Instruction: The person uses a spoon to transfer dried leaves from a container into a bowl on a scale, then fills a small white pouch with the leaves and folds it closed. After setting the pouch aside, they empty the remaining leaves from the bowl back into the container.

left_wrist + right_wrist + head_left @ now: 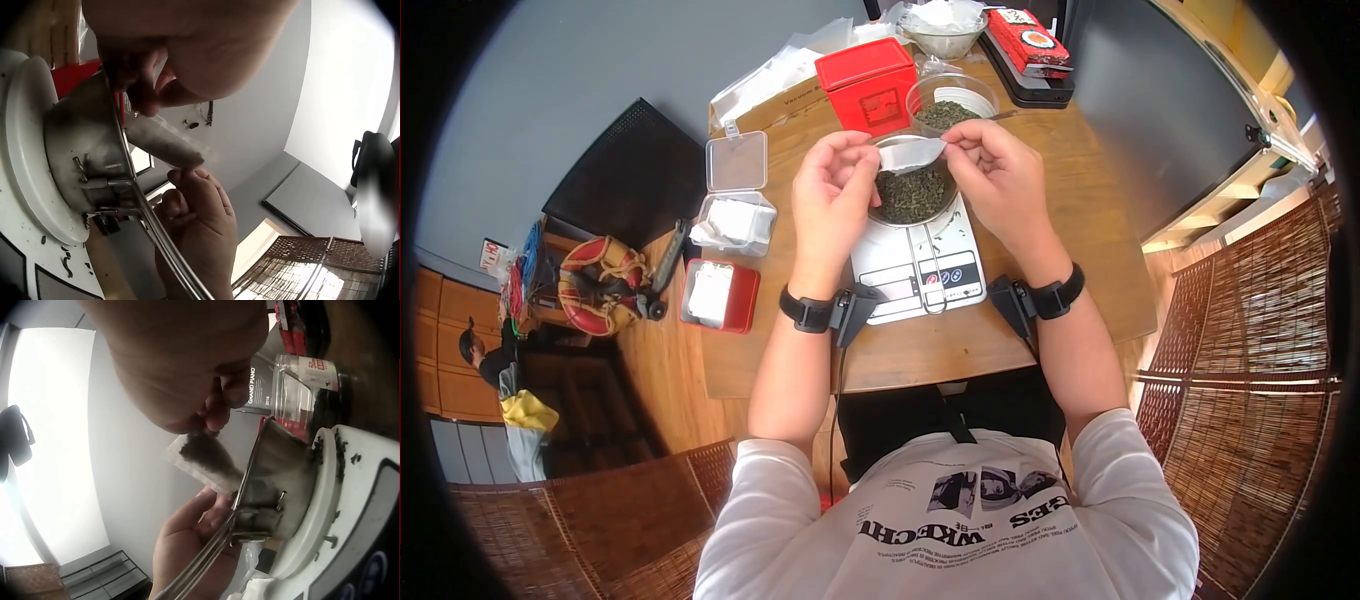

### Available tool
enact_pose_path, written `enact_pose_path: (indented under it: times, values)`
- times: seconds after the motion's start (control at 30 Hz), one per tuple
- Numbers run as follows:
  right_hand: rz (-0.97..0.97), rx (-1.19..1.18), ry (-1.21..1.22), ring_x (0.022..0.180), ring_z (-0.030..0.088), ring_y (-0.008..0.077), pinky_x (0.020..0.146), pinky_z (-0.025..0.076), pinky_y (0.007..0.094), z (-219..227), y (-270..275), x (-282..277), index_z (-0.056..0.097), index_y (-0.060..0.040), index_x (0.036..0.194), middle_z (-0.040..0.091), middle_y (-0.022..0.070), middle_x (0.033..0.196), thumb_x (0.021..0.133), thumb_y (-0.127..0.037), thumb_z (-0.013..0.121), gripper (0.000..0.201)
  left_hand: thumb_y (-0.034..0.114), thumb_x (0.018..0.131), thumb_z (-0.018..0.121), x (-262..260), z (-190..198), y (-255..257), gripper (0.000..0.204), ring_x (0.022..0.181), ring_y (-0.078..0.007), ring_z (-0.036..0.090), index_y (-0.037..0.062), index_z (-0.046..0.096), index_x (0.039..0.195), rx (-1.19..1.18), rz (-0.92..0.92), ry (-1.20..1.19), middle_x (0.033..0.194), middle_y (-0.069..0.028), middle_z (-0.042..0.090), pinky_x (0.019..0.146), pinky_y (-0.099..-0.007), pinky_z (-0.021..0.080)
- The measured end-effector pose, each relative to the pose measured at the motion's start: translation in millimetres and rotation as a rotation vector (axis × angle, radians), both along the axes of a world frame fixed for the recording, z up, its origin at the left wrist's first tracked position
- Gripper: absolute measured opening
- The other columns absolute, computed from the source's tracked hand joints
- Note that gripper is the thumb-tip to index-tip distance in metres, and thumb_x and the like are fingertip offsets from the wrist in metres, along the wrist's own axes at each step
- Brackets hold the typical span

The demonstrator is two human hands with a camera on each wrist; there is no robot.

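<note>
A small whitish translucent bag (912, 155) is stretched between both hands above a metal pot (912, 200) of dark dried leaves. The left hand (836, 190) pinches one end of the bag, and the right hand (998, 180) pinches the other. In the right wrist view, dark leaves show inside the bag (206, 456). The pot (87, 144) stands on the round plate of a white scale (915, 275), its wire handle pointing toward the person. A few leaf bits lie on the scale.
Behind the pot stand a red tin (865, 85) and a clear tub (975, 90) with leaves. A glass bowl (945, 42) and red packets (1030, 40) are farther back. At left are a clear box (738, 222) and a red box (738, 300) with white contents.
</note>
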State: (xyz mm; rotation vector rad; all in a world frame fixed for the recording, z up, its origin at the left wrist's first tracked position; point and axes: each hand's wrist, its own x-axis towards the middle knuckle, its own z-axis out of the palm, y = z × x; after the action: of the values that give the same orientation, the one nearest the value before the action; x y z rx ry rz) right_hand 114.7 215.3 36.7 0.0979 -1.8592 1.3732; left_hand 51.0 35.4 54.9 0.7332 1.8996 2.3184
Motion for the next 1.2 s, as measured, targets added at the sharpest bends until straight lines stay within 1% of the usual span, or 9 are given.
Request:
enact_pose_path:
  times: [0.1, 0.27, 0.47, 0.53, 0.67, 0.87, 1.07, 1.17, 1.2]
  values:
    - [-0.041, 0.058, 0.022, 0.065, 0.065, 0.0127, 0.062, 0.052, 0.0261, 1, 0, 1, 0.069, -0.0017, 0.097, 0.070, 0.0084, 0.080, 0.085, -0.005, 0.069, 0.012, 0.000, 0.092, 0.066, 0, 0, -6, 0.020, 0.064, -0.0049, 0.054, -0.0005, 0.065, 0.112, -0.162, 0.028, 0.046, 0.084, -0.0002, 0.066, 0.058, -0.0189, 0.041]
    - [-0.069, 0.079, 0.021, 0.066, 0.066, 0.0132, 0.062, 0.053, 0.0266, 2, -3, 2, 0.070, -0.0014, 0.098, 0.070, 0.0093, 0.081, 0.086, -0.006, 0.069, 0.013, -0.003, 0.082, 0.075, 5, 7, -7, 0.021, 0.066, -0.0048, 0.050, -0.0006, 0.071, 0.102, -0.279, -0.040, 0.486, 0.088, -0.0015, 0.066, 0.061, -0.0205, 0.041]
    - [-0.010, 0.055, 0.026, 0.068, 0.066, 0.0122, 0.063, 0.053, 0.0257, 2, -7, 4, 0.070, -0.0008, 0.099, 0.071, 0.0088, 0.083, 0.086, -0.008, 0.072, 0.015, -0.002, 0.082, 0.076, 2, 1, -2, 0.011, 0.072, -0.0063, 0.057, -0.0037, 0.072, 0.092, -0.274, 0.020, 0.602, 0.093, -0.0052, 0.068, 0.063, -0.0231, 0.045]
    - [0.027, 0.012, -0.022, 0.076, 0.064, 0.0058, 0.066, 0.051, 0.0207, 6, -9, 8, 0.071, 0.0017, 0.103, 0.069, 0.0040, 0.090, 0.089, -0.002, 0.072, 0.015, -0.001, 0.083, 0.075, 2, -1, -3, 0.009, 0.073, -0.0074, 0.059, -0.0043, 0.072, 0.090, -0.257, 0.035, 0.527, 0.092, -0.0056, 0.068, 0.063, -0.0240, 0.046]
    - [-0.007, 0.119, -0.020, 0.076, 0.063, 0.0070, 0.066, 0.050, 0.0211, 13, -6, 10, 0.071, 0.0021, 0.104, 0.068, 0.0048, 0.091, 0.089, -0.001, 0.071, 0.015, 0.001, 0.089, 0.071, 6, 3, -4, 0.006, 0.074, -0.0099, 0.060, -0.0052, 0.070, 0.088, -0.210, 0.020, 0.315, 0.085, -0.0055, 0.067, 0.064, -0.0250, 0.046]
    - [-0.012, 0.170, 0.063, 0.079, 0.062, 0.0086, 0.067, 0.050, 0.0221, 7, -4, 6, 0.069, 0.0027, 0.103, 0.066, 0.0059, 0.093, 0.092, -0.001, 0.067, 0.012, 0.005, 0.093, 0.067, 6, 7, -4, 0.011, 0.071, -0.0104, 0.058, -0.0043, 0.069, 0.087, -0.225, 0.015, 0.372, 0.078, -0.0043, 0.065, 0.065, -0.0244, 0.043]
    - [0.097, 0.094, 0.082, 0.083, 0.060, 0.0085, 0.069, 0.049, 0.0218, 4, -4, 1, 0.066, 0.0029, 0.101, 0.064, 0.0073, 0.104, 0.094, 0.000, 0.065, 0.008, 0.006, 0.095, 0.065, 4, 6, -6, 0.012, 0.073, -0.0111, 0.059, -0.0037, 0.070, 0.089, -0.286, 0.016, 0.433, 0.079, -0.0042, 0.066, 0.067, -0.0253, 0.045]
    - [0.036, 0.265, 0.179, 0.082, 0.058, 0.0065, 0.068, 0.047, 0.0204, 5, -3, 1, 0.067, 0.0023, 0.102, 0.063, 0.0056, 0.102, 0.094, 0.000, 0.065, 0.009, 0.007, 0.096, 0.065, 5, 5, -5, 0.013, 0.074, -0.0110, 0.059, -0.0033, 0.069, 0.089, -0.259, 0.022, 0.410, 0.079, -0.0039, 0.066, 0.069, -0.0254, 0.045]
    - [0.040, 0.168, 0.144, 0.079, 0.060, 0.0118, 0.066, 0.048, 0.0240, 7, -7, 3, 0.067, 0.0015, 0.100, 0.065, 0.0072, 0.098, 0.092, -0.003, 0.066, 0.009, 0.007, 0.096, 0.065, 5, 5, -4, 0.013, 0.074, -0.0110, 0.059, -0.0033, 0.069, 0.089, -0.259, 0.022, 0.410, 0.079, -0.0039, 0.066, 0.069, -0.0254, 0.045]
